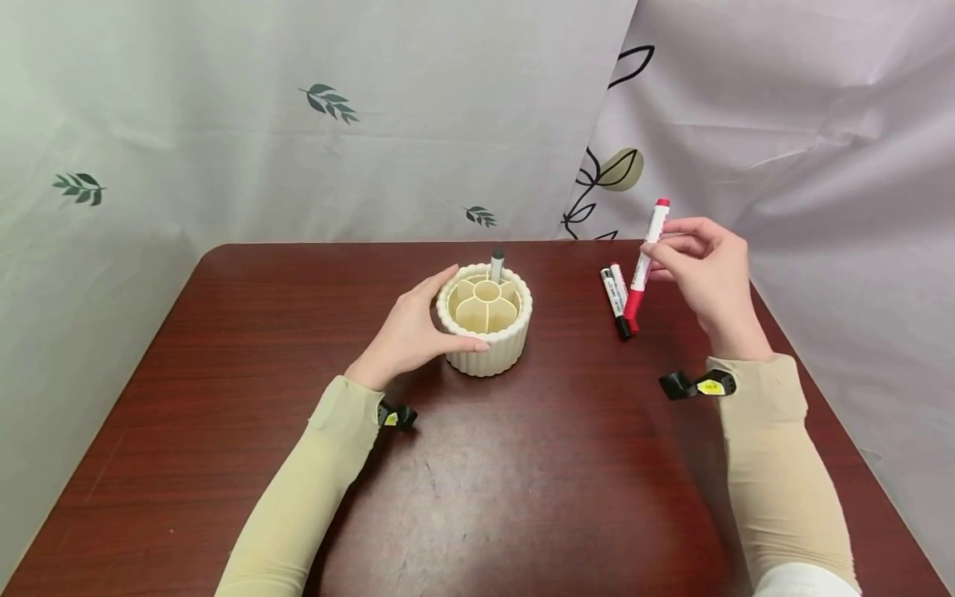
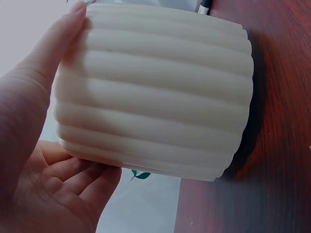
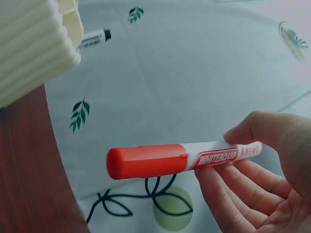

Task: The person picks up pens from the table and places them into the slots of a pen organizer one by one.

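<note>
A cream, ribbed pen holder [image 1: 488, 356] with several compartments stands upright on the table. My left hand [image 1: 406, 332] grips its left side, thumb at the front of the rim and fingers at the back, as the left wrist view also shows. A black-capped marker [image 1: 497, 264] stands in a rear compartment. Off to the right, my right hand [image 1: 709, 269] pinches a red whiteboard marker [image 3: 150, 160] between thumb and fingers. It is held above the table, its red cap pointing down. Beneath it lie a black marker [image 1: 613, 298] and another red marker [image 1: 618, 283], side by side.
The dark red wooden table [image 1: 477, 481] spreads under both arms. Behind it and along its right side hangs a pale curtain [image 1: 418, 149] with leaf prints, close to the table's back edge.
</note>
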The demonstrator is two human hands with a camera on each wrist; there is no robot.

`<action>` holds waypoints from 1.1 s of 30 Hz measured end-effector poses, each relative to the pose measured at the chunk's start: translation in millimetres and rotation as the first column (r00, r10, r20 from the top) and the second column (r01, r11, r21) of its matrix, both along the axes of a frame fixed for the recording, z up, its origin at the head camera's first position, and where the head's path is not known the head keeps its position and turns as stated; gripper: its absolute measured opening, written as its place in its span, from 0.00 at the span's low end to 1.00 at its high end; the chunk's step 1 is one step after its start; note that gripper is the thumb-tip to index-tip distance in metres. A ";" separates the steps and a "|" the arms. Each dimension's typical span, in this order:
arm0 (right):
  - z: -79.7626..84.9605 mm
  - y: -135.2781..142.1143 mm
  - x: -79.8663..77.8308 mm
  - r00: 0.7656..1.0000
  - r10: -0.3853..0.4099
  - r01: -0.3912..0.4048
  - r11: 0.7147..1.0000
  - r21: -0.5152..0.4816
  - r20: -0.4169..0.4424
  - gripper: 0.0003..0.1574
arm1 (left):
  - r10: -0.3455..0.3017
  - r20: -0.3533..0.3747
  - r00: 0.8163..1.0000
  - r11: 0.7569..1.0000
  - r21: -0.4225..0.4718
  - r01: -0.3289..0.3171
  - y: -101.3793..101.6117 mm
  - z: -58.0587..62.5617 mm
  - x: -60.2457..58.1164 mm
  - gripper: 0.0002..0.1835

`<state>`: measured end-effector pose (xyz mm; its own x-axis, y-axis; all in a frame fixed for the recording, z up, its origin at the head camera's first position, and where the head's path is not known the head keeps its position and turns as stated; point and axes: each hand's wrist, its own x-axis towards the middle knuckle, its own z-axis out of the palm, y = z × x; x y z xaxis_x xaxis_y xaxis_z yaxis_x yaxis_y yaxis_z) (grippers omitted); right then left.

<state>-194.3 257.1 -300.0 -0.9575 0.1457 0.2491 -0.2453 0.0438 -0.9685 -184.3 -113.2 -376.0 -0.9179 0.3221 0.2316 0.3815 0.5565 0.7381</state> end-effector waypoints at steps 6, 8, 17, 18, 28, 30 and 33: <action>6.2 -13.8 3.3 0.997 0.040 -0.046 0.996 -0.082 -0.065 0.15 | 0.005 0.003 1.000 1.000 -0.002 -0.005 -0.6 -0.1 -0.1 0.67; 7.5 -18.9 4.1 0.995 0.054 -0.063 0.992 -0.105 -0.085 0.16 | 0.004 0.003 1.000 1.000 -0.004 -0.004 -0.7 -0.1 -0.1 0.67; 8.9 -47.2 6.5 0.986 0.117 -0.136 0.976 -0.172 -0.118 0.16 | 0.004 -0.006 1.000 1.000 -0.007 -0.004 -0.6 -0.9 -0.3 0.67; 8.8 -50.4 6.5 0.985 0.125 -0.145 0.974 -0.174 -0.121 0.16 | 0.003 -0.007 1.000 1.000 -0.008 -0.003 -0.6 -1.1 -0.3 0.67; 1.7 -76.1 5.9 0.972 0.202 -0.219 0.965 -0.145 -0.123 0.14 | 0.004 -0.005 1.000 1.000 -0.002 -0.004 -0.3 -0.5 -0.6 0.66; -1.4 -80.0 6.1 0.971 0.212 -0.226 0.965 -0.132 -0.115 0.15 | 0.004 -0.006 1.000 1.000 -0.004 -0.004 -0.3 -0.8 -0.6 0.66; -5.4 -85.2 5.8 0.968 0.224 -0.237 0.964 -0.121 -0.110 0.15 | 0.004 -0.008 1.000 1.000 -0.005 -0.004 -0.4 -1.1 -0.6 0.66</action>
<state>-188.4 172.0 -305.4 -0.9419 -0.0383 0.3337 -0.3247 -0.1514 -0.9336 -184.9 -113.6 -377.1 -0.9174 0.3192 0.2376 0.3851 0.5615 0.7324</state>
